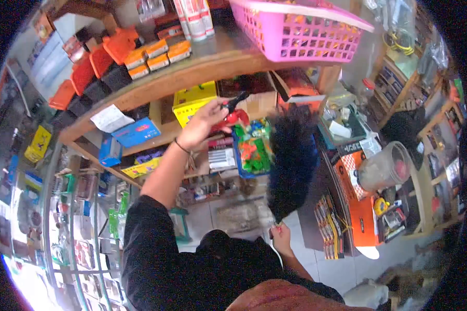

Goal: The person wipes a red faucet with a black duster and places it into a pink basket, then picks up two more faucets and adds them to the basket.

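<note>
My left hand (208, 116) is raised at the shelf, its fingers closed around a small red and black object (231, 118) whose kind I cannot make out. Lower down, my right hand (281, 237) grips the handle of a dark feather duster (293, 160). The duster's feathers point up and look blurred. Just behind my left hand stands a yellow box (194, 98). Between the left hand and the duster sits a blue bin (246, 168) filled with green, orange and other colourful small items.
A pink basket (316, 39) rests on the upper wooden shelf (202, 70), near orange-and-black boxes (158, 54). Blue boxes (136, 132) lie below. At right are a clear plastic jar (384, 168) and an orange box (362, 220). Glass shelving (83, 228) lines the left.
</note>
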Tool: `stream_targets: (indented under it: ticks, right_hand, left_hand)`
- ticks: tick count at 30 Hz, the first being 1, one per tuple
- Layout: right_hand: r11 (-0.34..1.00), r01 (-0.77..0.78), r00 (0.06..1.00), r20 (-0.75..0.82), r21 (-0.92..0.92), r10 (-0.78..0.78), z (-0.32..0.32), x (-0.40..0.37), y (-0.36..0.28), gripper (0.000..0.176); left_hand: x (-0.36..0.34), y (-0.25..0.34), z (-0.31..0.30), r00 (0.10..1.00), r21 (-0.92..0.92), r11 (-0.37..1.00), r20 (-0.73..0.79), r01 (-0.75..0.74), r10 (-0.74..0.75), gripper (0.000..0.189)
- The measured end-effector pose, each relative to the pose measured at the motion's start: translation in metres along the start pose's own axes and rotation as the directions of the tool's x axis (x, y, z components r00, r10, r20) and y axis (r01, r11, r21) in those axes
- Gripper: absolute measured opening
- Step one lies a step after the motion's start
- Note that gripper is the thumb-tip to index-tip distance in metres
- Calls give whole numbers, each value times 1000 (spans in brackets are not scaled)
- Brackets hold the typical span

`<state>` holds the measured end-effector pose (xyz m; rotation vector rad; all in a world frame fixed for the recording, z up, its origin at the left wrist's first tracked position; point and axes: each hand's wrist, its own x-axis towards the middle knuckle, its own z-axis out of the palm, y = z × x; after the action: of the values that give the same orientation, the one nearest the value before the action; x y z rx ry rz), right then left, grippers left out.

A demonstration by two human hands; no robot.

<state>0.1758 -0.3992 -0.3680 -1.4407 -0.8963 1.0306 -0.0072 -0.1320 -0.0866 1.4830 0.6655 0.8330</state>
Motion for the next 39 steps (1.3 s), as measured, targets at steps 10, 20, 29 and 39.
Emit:
stream_targets:
  ticks: [10,20,29,39]
  right_hand:
    - [980,120,977,154,161,-145,17,109,-128,19]
    - [958,280,956,103,-53,-274,52,164,-140,25]
    - [962,273,952,152,-22,-267,53,151,-126,24]
    - [884,435,899,139,-173,-415,39,165,-142,20]
  left_hand:
    - [108,86,-55,959,-306,952,271,8,79,37]
    - [108,83,-67,924,-381,913,280,-144,262,24]
    - [105,78,-68,911,-405,880,212,-248,354,34]
    - [108,73,-72,975,-518,836,17,-181,221,32]
